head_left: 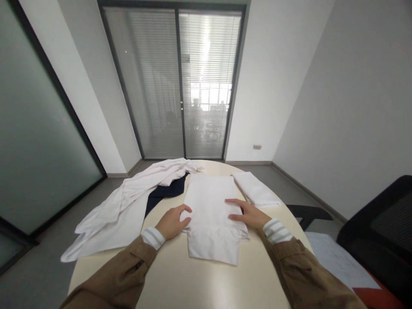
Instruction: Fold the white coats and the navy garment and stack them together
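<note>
A folded white garment (210, 206) lies lengthwise in the middle of a round cream table (206, 279). My left hand (173, 221) rests at its left edge, fingers curled on the cloth's border. My right hand (246, 212) lies flat on the garment's right side with fingers stretched out. Both arms wear brown sleeves with striped cuffs.
A loose white garment (125, 201) sprawls over the table's left side, partly covering a dark navy cloth (167, 189). A small folded white piece (255, 189) sits at the far right. A black office chair (380, 231) stands to the right. Glass doors with blinds (180, 86) are ahead.
</note>
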`<state>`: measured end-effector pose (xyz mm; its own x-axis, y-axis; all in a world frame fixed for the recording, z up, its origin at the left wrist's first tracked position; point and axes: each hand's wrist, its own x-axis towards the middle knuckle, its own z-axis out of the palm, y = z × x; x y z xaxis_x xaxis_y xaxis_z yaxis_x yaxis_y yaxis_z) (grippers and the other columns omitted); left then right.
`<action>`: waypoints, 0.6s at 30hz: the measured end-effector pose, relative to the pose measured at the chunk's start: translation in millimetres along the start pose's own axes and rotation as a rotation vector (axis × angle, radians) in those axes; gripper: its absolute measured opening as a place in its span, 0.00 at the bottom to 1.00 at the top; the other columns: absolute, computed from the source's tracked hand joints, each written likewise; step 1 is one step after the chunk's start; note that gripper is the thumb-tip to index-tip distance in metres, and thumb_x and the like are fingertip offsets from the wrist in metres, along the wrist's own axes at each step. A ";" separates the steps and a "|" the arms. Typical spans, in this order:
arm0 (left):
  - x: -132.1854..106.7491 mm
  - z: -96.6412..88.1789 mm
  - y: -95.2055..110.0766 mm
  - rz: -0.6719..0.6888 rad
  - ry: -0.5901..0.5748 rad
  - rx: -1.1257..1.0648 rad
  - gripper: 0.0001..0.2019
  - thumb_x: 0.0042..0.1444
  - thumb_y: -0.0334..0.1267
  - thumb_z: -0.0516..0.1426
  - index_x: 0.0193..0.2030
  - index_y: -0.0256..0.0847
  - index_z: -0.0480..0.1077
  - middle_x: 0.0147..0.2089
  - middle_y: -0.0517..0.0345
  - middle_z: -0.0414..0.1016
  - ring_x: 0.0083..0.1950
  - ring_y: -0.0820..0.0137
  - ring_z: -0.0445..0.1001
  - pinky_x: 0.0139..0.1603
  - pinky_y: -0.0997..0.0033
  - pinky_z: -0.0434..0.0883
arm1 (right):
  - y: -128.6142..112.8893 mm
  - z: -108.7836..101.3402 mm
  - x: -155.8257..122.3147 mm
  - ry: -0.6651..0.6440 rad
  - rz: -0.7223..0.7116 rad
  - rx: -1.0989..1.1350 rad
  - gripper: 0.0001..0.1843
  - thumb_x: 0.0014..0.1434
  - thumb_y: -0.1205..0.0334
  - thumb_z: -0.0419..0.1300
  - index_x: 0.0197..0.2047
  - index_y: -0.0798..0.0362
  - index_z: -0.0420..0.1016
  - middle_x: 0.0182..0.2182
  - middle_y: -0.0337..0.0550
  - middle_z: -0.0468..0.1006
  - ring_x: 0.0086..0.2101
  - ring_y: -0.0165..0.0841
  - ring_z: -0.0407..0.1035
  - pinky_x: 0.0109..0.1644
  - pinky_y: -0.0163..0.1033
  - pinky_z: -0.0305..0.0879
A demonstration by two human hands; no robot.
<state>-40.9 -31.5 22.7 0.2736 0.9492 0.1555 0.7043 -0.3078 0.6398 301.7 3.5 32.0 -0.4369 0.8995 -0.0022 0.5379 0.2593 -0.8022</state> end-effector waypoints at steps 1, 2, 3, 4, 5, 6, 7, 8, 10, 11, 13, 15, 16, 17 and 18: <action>-0.5 -1.2 -0.3 0.013 -0.025 -0.009 0.14 0.55 0.41 0.58 0.47 0.41 0.76 0.31 0.58 0.75 0.35 0.62 0.74 0.41 0.67 0.65 | -0.2 -0.7 -0.9 -0.041 0.000 0.028 0.41 0.50 0.44 0.70 0.64 0.51 0.69 0.60 0.51 0.71 0.57 0.47 0.68 0.65 0.51 0.60; -1.1 -2.6 -0.2 0.022 -0.039 -0.021 0.15 0.55 0.41 0.58 0.48 0.42 0.76 0.32 0.57 0.76 0.37 0.61 0.74 0.43 0.67 0.66 | -0.3 -1.3 -2.1 -0.080 0.006 0.056 0.42 0.49 0.45 0.71 0.64 0.51 0.69 0.61 0.51 0.70 0.58 0.47 0.66 0.67 0.51 0.58; -1.9 -4.0 0.2 0.027 -0.048 -0.031 0.15 0.55 0.42 0.59 0.48 0.42 0.76 0.34 0.56 0.77 0.38 0.60 0.75 0.44 0.66 0.66 | -0.3 -1.7 -3.6 -0.121 0.017 0.086 0.43 0.49 0.45 0.71 0.65 0.51 0.68 0.62 0.51 0.70 0.59 0.47 0.66 0.67 0.51 0.58; -2.7 -5.4 0.9 0.024 -0.054 -0.040 0.16 0.56 0.43 0.59 0.49 0.42 0.76 0.36 0.55 0.78 0.40 0.59 0.76 0.45 0.65 0.67 | -0.2 -1.8 -5.2 -0.164 0.035 0.121 0.45 0.49 0.45 0.71 0.66 0.51 0.66 0.61 0.50 0.70 0.59 0.46 0.66 0.67 0.51 0.59; -3.7 -6.8 1.7 0.017 -0.061 -0.045 0.17 0.55 0.45 0.60 0.50 0.43 0.76 0.39 0.54 0.79 0.41 0.58 0.76 0.46 0.65 0.67 | 0.0 -1.7 -6.9 -0.207 0.057 0.161 0.46 0.49 0.45 0.71 0.68 0.50 0.64 0.61 0.50 0.71 0.58 0.46 0.67 0.65 0.51 0.61; -4.9 -8.1 2.6 0.011 -0.073 -0.051 0.20 0.54 0.47 0.61 0.51 0.43 0.76 0.42 0.52 0.80 0.43 0.57 0.77 0.47 0.64 0.68 | 0.0 -1.3 -8.6 -0.249 0.082 0.205 0.49 0.49 0.45 0.72 0.70 0.48 0.61 0.60 0.49 0.72 0.56 0.45 0.68 0.63 0.51 0.63; -6.2 -9.4 3.5 0.009 -0.090 -0.056 0.23 0.51 0.49 0.64 0.53 0.43 0.75 0.44 0.51 0.80 0.44 0.56 0.77 0.48 0.64 0.68 | -0.2 -0.7 -10.2 -0.287 0.105 0.250 0.52 0.47 0.45 0.73 0.71 0.47 0.58 0.58 0.48 0.73 0.55 0.45 0.70 0.61 0.51 0.66; -7.6 -10.4 4.4 0.010 -0.113 -0.065 0.28 0.48 0.50 0.66 0.55 0.44 0.74 0.47 0.50 0.80 0.46 0.55 0.77 0.48 0.63 0.69 | -0.8 -0.2 -11.6 -0.319 0.121 0.289 0.55 0.45 0.47 0.74 0.72 0.45 0.55 0.57 0.47 0.74 0.53 0.44 0.71 0.59 0.50 0.68; -10.5 -11.6 6.4 0.019 -0.171 -0.106 0.36 0.41 0.49 0.70 0.59 0.44 0.72 0.49 0.50 0.79 0.47 0.53 0.77 0.48 0.63 0.70 | -3.7 0.2 -13.7 -0.344 0.126 0.337 0.60 0.43 0.50 0.76 0.73 0.44 0.52 0.54 0.46 0.76 0.48 0.42 0.73 0.54 0.48 0.71; -11.6 -11.6 7.9 0.018 -0.203 -0.148 0.37 0.40 0.48 0.70 0.60 0.44 0.71 0.48 0.50 0.79 0.46 0.54 0.78 0.47 0.64 0.71 | -6.0 -0.1 -14.3 -0.334 0.114 0.347 0.60 0.43 0.51 0.76 0.73 0.44 0.51 0.52 0.45 0.77 0.46 0.41 0.74 0.52 0.47 0.72; -13.0 -10.4 11.9 -0.001 -0.230 -0.256 0.34 0.41 0.44 0.70 0.58 0.42 0.71 0.45 0.52 0.80 0.41 0.58 0.78 0.43 0.65 0.72 | -12.0 -1.6 -14.9 -0.273 0.076 0.354 0.56 0.47 0.51 0.73 0.74 0.43 0.50 0.48 0.44 0.78 0.41 0.39 0.74 0.48 0.46 0.73; -12.7 -7.4 16.7 -0.036 -0.159 -0.381 0.27 0.44 0.41 0.68 0.53 0.39 0.73 0.41 0.54 0.79 0.38 0.62 0.78 0.41 0.67 0.72 | -18.5 -3.7 -14.9 -0.163 0.035 0.349 0.52 0.52 0.50 0.69 0.74 0.42 0.49 0.47 0.45 0.77 0.39 0.38 0.74 0.45 0.44 0.73; -12.0 -5.4 18.8 -0.056 -0.103 -0.450 0.24 0.45 0.41 0.67 0.50 0.38 0.73 0.39 0.55 0.79 0.37 0.63 0.77 0.40 0.68 0.71 | -21.4 -4.5 -15.0 -0.102 0.027 0.342 0.51 0.54 0.49 0.67 0.74 0.41 0.47 0.48 0.46 0.77 0.39 0.38 0.73 0.44 0.43 0.73; -11.0 -3.1 20.5 -0.074 -0.050 -0.520 0.22 0.47 0.41 0.67 0.49 0.37 0.72 0.36 0.56 0.78 0.36 0.64 0.77 0.39 0.69 0.71 | -23.9 -5.0 -15.2 -0.045 0.027 0.332 0.50 0.56 0.47 0.65 0.75 0.41 0.44 0.49 0.47 0.76 0.39 0.37 0.73 0.43 0.42 0.73; -9.9 -0.7 21.5 -0.091 -0.007 -0.587 0.22 0.48 0.42 0.66 0.48 0.37 0.71 0.34 0.58 0.77 0.35 0.66 0.76 0.37 0.70 0.70 | -25.9 -5.0 -15.6 -0.006 0.033 0.317 0.51 0.57 0.46 0.64 0.76 0.40 0.40 0.50 0.48 0.75 0.38 0.37 0.73 0.41 0.42 0.73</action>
<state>-29.0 -47.5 35.4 0.2350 0.9690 0.0763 0.2454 -0.1351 0.9600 298.2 -15.5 55.9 -0.4275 0.9034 -0.0337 0.3010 0.1071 -0.9476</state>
